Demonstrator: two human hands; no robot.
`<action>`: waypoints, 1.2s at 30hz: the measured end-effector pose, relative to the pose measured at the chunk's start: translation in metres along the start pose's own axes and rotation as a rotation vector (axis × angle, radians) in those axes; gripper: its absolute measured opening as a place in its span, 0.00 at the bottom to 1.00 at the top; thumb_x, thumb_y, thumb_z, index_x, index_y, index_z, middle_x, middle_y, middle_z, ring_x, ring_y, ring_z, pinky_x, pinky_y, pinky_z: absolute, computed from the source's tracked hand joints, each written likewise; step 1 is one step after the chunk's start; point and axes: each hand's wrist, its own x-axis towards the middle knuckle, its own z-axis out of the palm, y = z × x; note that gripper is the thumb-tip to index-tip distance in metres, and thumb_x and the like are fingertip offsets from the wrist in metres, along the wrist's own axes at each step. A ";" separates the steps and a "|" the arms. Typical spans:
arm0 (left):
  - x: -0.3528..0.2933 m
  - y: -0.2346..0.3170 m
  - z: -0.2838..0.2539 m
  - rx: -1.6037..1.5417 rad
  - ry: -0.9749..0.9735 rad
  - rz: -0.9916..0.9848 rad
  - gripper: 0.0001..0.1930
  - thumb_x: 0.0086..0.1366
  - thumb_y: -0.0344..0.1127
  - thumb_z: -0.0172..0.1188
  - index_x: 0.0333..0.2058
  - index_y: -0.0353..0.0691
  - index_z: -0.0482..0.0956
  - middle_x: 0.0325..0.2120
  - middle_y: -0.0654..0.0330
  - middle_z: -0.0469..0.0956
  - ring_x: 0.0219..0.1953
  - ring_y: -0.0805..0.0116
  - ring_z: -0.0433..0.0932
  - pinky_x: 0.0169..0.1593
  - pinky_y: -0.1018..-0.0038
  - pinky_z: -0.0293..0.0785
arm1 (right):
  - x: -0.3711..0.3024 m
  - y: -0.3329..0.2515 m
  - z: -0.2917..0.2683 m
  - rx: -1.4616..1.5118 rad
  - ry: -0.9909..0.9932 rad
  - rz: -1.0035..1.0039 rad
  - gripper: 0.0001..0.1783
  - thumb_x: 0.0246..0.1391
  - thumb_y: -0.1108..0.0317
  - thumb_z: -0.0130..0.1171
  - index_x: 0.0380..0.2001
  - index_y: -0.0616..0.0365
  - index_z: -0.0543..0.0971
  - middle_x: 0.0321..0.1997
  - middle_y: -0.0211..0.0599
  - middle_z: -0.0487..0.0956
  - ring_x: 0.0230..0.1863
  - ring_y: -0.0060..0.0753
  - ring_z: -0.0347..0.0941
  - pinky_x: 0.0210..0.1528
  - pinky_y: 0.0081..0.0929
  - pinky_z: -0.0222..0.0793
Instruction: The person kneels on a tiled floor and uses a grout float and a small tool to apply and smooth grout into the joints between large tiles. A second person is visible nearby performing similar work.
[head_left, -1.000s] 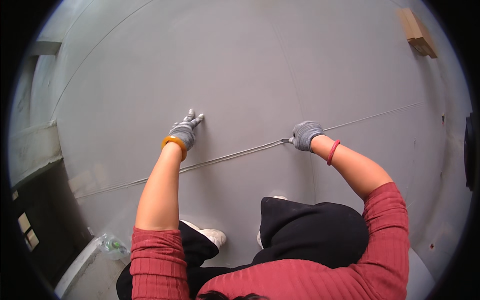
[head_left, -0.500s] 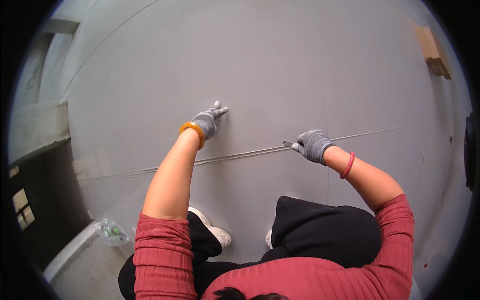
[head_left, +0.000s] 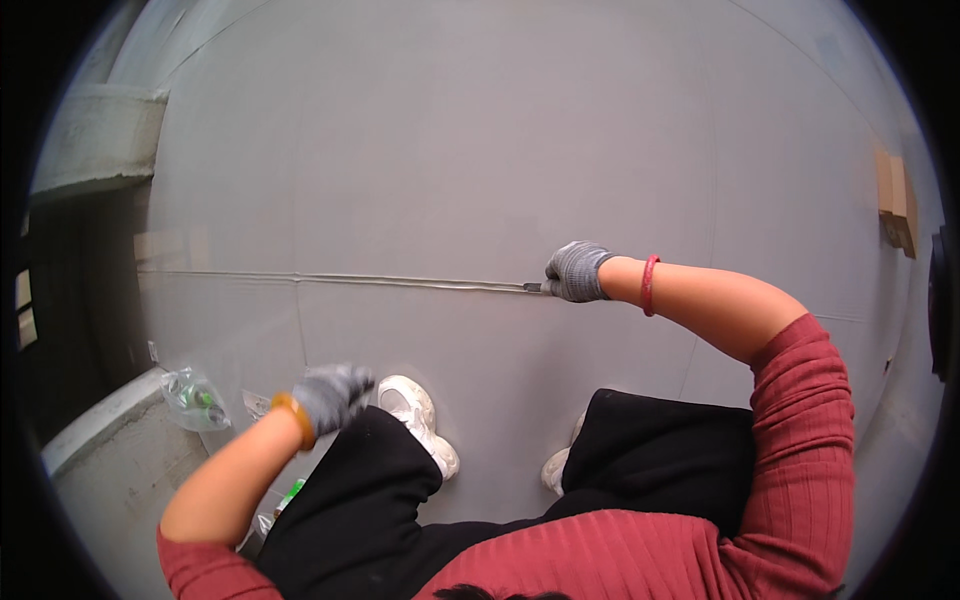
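Left hand (head_left: 335, 398) has drawn back beside the left shoe (head_left: 408, 402), its grip too blurred to tell; right hand (head_left: 577, 271) clamps a small flat tool (head_left: 532, 287) at the seam (head_left: 420, 284), probably light, stiff, best held behind its tip.

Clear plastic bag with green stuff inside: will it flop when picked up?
The clear, crumpled plastic bag would probably flop, because it looks thin and wrinkled. The green contents might slide about, since they seem to fill only part of it.
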 end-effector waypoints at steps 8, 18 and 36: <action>-0.062 -0.038 0.114 -1.117 0.380 -0.327 0.09 0.65 0.30 0.52 0.44 0.41 0.75 0.31 0.58 0.78 0.31 0.70 0.76 0.40 0.73 0.74 | 0.049 -0.039 -0.005 -0.057 -0.029 0.027 0.19 0.52 0.53 0.54 0.32 0.57 0.83 0.32 0.47 0.81 0.36 0.50 0.77 0.43 0.41 0.72; -0.047 -0.051 0.125 -1.020 0.456 -0.316 0.08 0.64 0.26 0.52 0.41 0.33 0.77 0.32 0.58 0.79 0.34 0.72 0.76 0.42 0.75 0.74 | 0.067 -0.039 -0.005 -0.043 -0.021 0.017 0.19 0.50 0.53 0.55 0.31 0.57 0.83 0.30 0.48 0.80 0.34 0.51 0.77 0.41 0.41 0.73; -0.045 -0.050 0.130 -1.059 0.459 -0.325 0.08 0.64 0.26 0.52 0.41 0.33 0.77 0.32 0.57 0.79 0.34 0.73 0.76 0.42 0.75 0.74 | 0.069 -0.042 -0.002 -0.044 -0.012 0.033 0.19 0.50 0.53 0.54 0.32 0.58 0.82 0.28 0.49 0.80 0.32 0.52 0.76 0.39 0.41 0.72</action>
